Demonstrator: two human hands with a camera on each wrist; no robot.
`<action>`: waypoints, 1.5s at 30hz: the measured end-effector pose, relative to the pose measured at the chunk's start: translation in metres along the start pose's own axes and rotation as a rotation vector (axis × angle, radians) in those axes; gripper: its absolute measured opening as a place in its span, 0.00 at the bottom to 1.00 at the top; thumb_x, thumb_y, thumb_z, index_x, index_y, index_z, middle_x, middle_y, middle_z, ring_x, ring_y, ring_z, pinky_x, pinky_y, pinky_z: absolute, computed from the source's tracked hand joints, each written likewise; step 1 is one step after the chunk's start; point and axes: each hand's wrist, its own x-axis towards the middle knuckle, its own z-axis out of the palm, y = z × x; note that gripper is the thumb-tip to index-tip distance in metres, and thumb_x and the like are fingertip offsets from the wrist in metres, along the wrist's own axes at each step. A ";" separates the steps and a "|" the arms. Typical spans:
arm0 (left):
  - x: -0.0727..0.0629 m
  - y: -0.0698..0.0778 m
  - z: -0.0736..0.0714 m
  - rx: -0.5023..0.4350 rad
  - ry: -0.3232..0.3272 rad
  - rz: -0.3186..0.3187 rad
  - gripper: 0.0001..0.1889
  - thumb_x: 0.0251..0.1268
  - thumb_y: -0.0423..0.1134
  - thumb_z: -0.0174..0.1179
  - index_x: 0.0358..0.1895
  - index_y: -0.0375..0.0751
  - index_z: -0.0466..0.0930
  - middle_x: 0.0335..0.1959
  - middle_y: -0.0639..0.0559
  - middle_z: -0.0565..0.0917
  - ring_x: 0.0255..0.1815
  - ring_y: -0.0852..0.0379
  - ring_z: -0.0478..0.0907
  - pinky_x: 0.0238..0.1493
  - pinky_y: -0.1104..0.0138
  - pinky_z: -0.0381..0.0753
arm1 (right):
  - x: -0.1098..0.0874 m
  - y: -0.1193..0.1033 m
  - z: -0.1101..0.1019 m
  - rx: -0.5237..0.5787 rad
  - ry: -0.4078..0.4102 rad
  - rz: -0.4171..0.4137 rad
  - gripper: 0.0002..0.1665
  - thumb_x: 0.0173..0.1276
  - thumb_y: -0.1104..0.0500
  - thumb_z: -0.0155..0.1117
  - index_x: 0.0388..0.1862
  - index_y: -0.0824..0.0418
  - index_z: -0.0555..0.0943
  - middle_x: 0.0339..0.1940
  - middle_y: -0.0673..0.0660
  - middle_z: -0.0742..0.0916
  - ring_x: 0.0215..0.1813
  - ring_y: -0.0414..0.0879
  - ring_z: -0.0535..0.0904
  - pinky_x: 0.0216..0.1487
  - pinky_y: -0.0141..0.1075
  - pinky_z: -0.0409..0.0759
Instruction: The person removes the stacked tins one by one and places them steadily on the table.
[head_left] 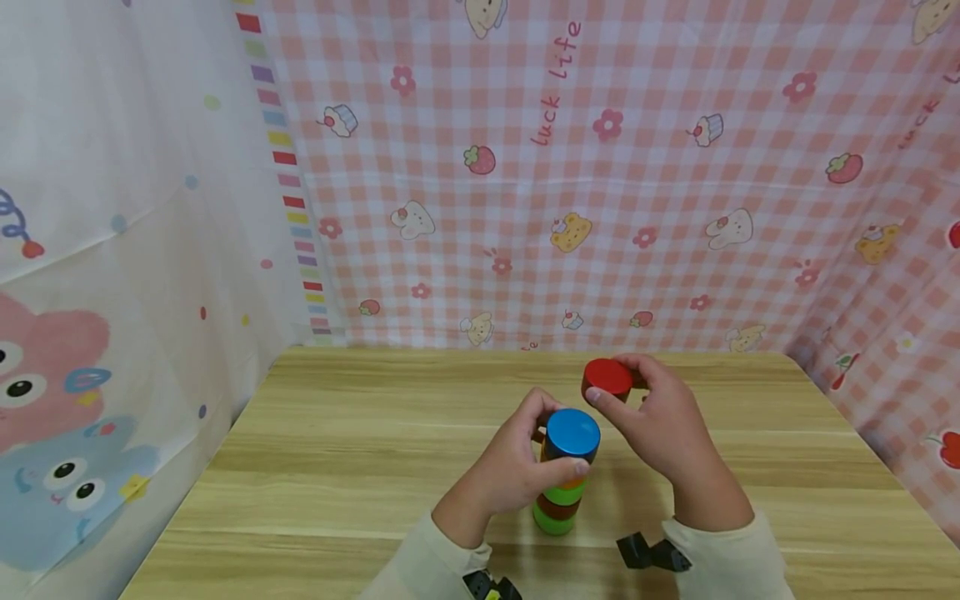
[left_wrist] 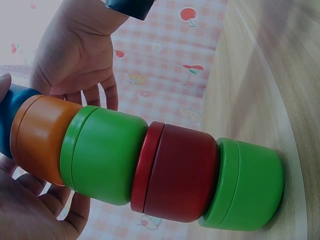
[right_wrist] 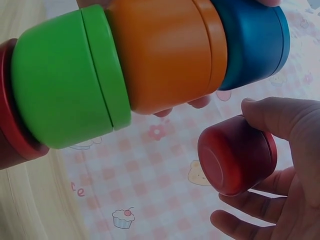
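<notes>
A stack of small round lidded tins stands on the table, bottom to top a green tin (left_wrist: 250,185), a red tin (left_wrist: 185,172), another green tin (left_wrist: 107,155), an orange tin (left_wrist: 47,140) and a blue tin (head_left: 572,433). My left hand (head_left: 517,467) grips the upper part of the stack, thumb in front, fingers behind the blue and orange tins. Up to the right, my right hand (head_left: 663,421) pinches a separate red tin (head_left: 607,381) between thumb and fingers. It is held clear of the table, beside the blue top; its rounded base shows in the right wrist view.
The wood-grain table (head_left: 360,450) reaches back to a pink checked curtain (head_left: 450,275). A white printed curtain (head_left: 150,275) hangs on the left. Dark straps with small devices (head_left: 652,554) are on both sleeves.
</notes>
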 end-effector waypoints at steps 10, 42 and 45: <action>0.000 0.000 0.000 0.001 0.006 -0.012 0.24 0.68 0.44 0.70 0.60 0.46 0.67 0.56 0.53 0.79 0.60 0.57 0.73 0.63 0.56 0.71 | 0.003 0.005 0.003 0.019 -0.016 -0.014 0.39 0.72 0.43 0.71 0.72 0.65 0.74 0.64 0.65 0.83 0.66 0.62 0.76 0.65 0.60 0.74; 0.000 0.000 0.000 -0.005 0.005 -0.016 0.24 0.67 0.44 0.71 0.59 0.49 0.68 0.56 0.57 0.79 0.60 0.58 0.73 0.64 0.52 0.71 | 0.015 0.024 0.011 0.027 -0.077 0.012 0.40 0.73 0.42 0.71 0.73 0.64 0.73 0.65 0.65 0.83 0.66 0.62 0.77 0.65 0.60 0.76; -0.001 0.000 0.000 -0.003 0.004 -0.015 0.24 0.67 0.44 0.71 0.59 0.49 0.68 0.56 0.57 0.79 0.60 0.58 0.73 0.64 0.52 0.71 | 0.016 0.026 0.012 0.032 -0.081 -0.001 0.39 0.73 0.43 0.71 0.73 0.63 0.74 0.63 0.65 0.84 0.65 0.61 0.77 0.64 0.59 0.76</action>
